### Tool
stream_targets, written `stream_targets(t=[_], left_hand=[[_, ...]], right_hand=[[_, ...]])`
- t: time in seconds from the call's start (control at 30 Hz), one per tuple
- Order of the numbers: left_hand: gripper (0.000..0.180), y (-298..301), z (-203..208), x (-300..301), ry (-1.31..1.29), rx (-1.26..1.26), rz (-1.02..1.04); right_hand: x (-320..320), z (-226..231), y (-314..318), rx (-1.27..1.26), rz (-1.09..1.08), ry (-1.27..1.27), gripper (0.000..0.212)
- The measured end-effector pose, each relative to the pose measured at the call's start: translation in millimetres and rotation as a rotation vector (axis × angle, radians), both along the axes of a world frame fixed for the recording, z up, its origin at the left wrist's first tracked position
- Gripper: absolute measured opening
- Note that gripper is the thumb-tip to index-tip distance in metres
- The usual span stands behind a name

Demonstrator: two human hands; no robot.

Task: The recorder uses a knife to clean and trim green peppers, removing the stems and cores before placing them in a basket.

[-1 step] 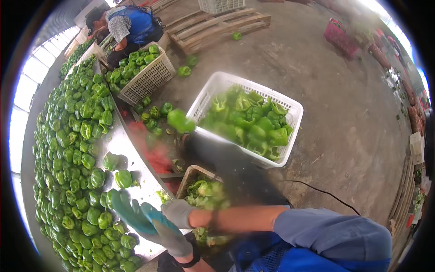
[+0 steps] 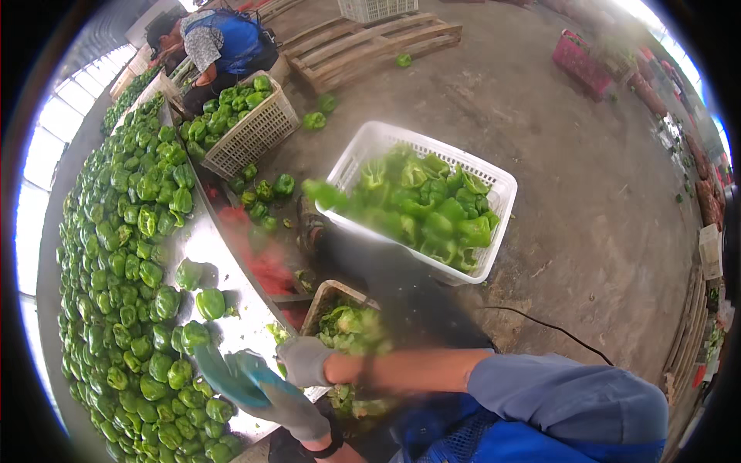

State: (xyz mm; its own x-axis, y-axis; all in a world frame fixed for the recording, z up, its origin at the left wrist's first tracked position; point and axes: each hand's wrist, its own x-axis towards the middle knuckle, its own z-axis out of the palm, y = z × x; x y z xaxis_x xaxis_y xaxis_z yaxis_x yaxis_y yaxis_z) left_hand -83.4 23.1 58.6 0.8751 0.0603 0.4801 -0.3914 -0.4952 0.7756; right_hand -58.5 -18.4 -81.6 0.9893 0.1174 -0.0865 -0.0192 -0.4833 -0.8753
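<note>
My left hand [image 2: 258, 390], in a grey glove with teal coating, is over the edge of the shiny metal table with its fingers stretched out. Its fingertips are close to a green bell pepper [image 2: 195, 336]. Beside it, my right hand [image 2: 305, 363] in a grey glove is closed, knuckles up; what it holds, if anything, is hidden. A blurred green pepper [image 2: 324, 194] is in the air at the left rim of a white plastic basket [image 2: 502, 224]. Inside lie several light green peppers [image 2: 440, 208]. Below my right arm sits a crate of green trimmings [image 2: 347, 324].
A large heap of bell peppers [image 2: 131, 285] covers the table's left side. Another person [image 2: 224, 46] bends over at the far left near a full crate [image 2: 255, 135]. Loose peppers [image 2: 266, 189] lie on the floor. A wooden pallet [image 2: 370, 46] and a black cable [image 2: 548, 328] are farther off.
The blurred pepper has moved right through the air, up to the basket's rim. My left hand has shifted slightly down and right, its fingers drawing nearer together.
</note>
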Motion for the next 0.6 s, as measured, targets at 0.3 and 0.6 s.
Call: stream_targets(t=[0.3,0.6], left_hand=[[0.057,88,-146,-86,0.375,0.052,-0.081],[0.055,67,-169,-108,0.273,0.024,0.108]], right_hand=[[-24,-30,-2,0.511,-0.002,0.221,0.053],[-83,19,-13,0.026,-0.026,-0.051,0.032]])
